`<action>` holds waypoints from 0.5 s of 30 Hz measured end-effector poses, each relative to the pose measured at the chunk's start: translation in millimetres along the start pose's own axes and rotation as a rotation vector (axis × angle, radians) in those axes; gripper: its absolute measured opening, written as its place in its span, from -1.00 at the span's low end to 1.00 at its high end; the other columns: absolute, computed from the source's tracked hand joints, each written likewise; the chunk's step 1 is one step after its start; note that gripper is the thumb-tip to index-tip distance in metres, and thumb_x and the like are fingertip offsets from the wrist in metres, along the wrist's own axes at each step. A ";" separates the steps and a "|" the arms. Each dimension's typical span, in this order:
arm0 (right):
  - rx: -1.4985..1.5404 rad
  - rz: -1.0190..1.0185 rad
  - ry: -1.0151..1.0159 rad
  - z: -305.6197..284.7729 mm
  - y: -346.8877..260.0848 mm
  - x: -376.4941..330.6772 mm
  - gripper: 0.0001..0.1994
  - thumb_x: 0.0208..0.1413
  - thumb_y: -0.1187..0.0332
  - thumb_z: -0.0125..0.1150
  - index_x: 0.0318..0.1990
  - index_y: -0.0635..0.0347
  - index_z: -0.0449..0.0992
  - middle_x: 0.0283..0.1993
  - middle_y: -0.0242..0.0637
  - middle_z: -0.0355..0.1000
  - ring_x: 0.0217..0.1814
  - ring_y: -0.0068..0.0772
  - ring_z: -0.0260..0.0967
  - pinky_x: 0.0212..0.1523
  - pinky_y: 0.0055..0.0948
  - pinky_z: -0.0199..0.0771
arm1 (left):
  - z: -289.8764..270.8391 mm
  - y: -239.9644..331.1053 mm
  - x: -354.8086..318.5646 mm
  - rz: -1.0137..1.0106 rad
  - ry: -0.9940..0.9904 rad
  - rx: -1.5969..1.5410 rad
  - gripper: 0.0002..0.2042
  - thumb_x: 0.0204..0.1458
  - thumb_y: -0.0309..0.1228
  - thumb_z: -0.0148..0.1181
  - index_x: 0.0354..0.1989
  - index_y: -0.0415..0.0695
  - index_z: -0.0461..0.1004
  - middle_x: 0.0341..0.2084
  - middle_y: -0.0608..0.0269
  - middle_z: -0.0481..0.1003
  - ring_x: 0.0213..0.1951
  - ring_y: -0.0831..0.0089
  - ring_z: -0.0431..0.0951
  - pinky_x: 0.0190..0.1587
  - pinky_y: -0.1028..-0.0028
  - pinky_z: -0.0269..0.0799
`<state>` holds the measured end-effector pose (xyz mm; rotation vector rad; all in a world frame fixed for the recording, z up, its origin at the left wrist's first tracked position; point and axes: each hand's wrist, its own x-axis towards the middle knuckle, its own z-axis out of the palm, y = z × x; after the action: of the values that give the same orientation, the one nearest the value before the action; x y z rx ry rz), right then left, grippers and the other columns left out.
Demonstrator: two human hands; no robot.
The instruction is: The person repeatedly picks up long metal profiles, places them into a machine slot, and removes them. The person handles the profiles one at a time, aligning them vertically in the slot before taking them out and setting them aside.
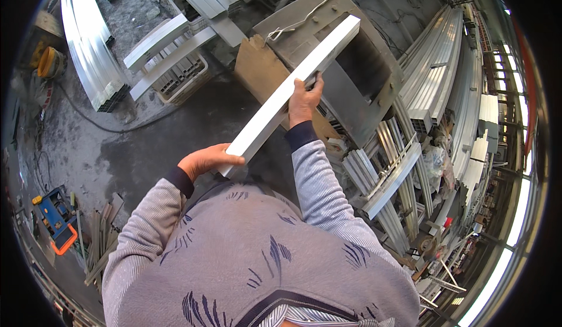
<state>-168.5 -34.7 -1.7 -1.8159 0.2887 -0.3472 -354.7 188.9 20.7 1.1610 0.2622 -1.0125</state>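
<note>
A long, shiny metal profile (274,110) slants up to the right in front of my body. Its near end is gripped by my left hand (208,159), thumb on top and the other fingers hidden behind it. Farther along, my right hand (305,100) is wrapped round its right side, thumb and fingers showing at the edge. The far end of the profile lies over a grey metal machine table (293,19) with a dark rectangular opening (366,63). Whether the profile touches that table I cannot tell.
A brown board (253,63) leans at the table's left side. A plastic crate (186,86) holds short metal pieces, with two profiles across it. Bundled profiles (88,46) lie at the far left, and long stacks (430,75) at the right. A dark hose (105,129) crosses the floor.
</note>
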 end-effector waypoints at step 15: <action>-0.965 -0.356 -0.055 -9.2 -4.7 239.4 -0.09 0.02 0.07 0.29 0.50 0.41 0.21 0.53 0.21 0.14 0.64 0.19 -0.05 0.62 0.07 -0.11 | 90.9 216.0 190.2 0.302 0.658 0.999 -0.48 -0.10 -0.28 0.43 -0.06 -0.32 0.33 -0.22 -0.31 0.62 -0.09 -0.24 0.66 0.00 -0.02 0.59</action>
<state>49.4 -130.6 25.7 -2.8374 0.0826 -0.4435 -110.5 19.6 73.7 2.3608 0.0711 -0.4260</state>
